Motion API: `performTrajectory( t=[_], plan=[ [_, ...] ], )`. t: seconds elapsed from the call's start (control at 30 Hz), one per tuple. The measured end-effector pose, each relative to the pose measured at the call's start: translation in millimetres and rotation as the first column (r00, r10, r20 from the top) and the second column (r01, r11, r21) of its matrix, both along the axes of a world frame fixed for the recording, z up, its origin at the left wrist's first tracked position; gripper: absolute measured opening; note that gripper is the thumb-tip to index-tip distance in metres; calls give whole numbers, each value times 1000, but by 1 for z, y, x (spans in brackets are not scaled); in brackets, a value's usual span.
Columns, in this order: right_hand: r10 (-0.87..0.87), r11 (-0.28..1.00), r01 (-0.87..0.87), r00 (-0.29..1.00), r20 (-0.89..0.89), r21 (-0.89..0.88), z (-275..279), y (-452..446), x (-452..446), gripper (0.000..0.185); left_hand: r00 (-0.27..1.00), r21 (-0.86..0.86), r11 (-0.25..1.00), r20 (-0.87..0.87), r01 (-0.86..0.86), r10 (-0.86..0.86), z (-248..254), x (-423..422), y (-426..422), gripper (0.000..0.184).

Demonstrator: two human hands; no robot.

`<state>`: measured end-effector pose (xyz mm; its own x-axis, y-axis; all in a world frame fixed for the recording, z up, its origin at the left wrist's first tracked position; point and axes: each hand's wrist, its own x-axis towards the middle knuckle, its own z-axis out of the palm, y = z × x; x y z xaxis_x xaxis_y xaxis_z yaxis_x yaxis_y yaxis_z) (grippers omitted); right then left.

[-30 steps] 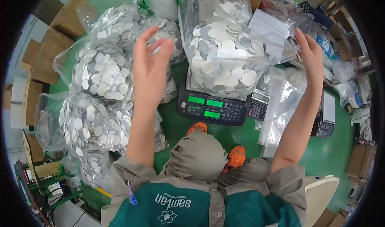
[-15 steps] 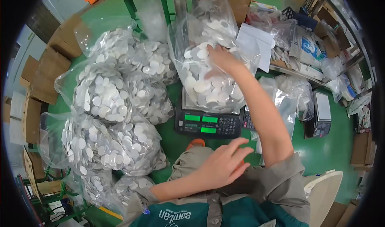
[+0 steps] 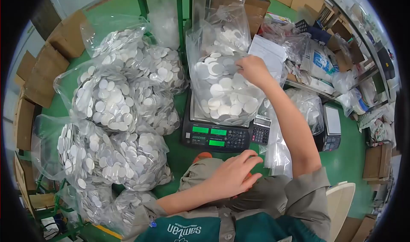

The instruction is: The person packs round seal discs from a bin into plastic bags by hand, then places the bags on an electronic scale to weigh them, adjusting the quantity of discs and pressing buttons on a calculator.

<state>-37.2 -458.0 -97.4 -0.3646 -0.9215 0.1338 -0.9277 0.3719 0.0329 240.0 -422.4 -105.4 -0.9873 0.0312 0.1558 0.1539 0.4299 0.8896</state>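
A clear plastic bag point(image 3: 226, 94) full of white and grey discs rests on the black counting scale point(image 3: 215, 138), whose green displays are lit. My right hand point(image 3: 255, 70) is at the bag's upper right part, its fingers bent together over the discs; whatever lies between the fingertips is too small to make out. In front of the scale, above my lap, my left hand point(image 3: 236, 174) hovers with its fingers apart and nothing in it. Just right of the scale lies a calculator point(image 3: 260, 130).
Several filled disc bags point(image 3: 104, 99) are piled on the left. Cardboard boxes point(image 3: 46, 77) line the far left. A paper sheet point(image 3: 268, 54) lies behind my right hand. Flat plastic bags point(image 3: 277, 152) and a second scale point(image 3: 331, 129) are at the right, below a cluttered shelf.
From both hands raised apart, my right hand has come in to the discs and my left hand has dropped near my lap. Since the middle frame, my right hand has pulled back slightly rightward.
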Motion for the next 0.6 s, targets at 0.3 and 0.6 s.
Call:
performTrajectory(
  t=[0.3, 0.6],
  plan=[
    [-16, 880, 127, 971, 240, -458, 25, 20, -14, 22, 999, -26, 1000, -45, -9, 8, -4, 0, -1, 31],
    [-456, 764, 517, 856, 245, -385, 165, 220, 57, 23, 969, -653, 750, -100, 107, -225, -8, 17, 6, 39]
  ],
)
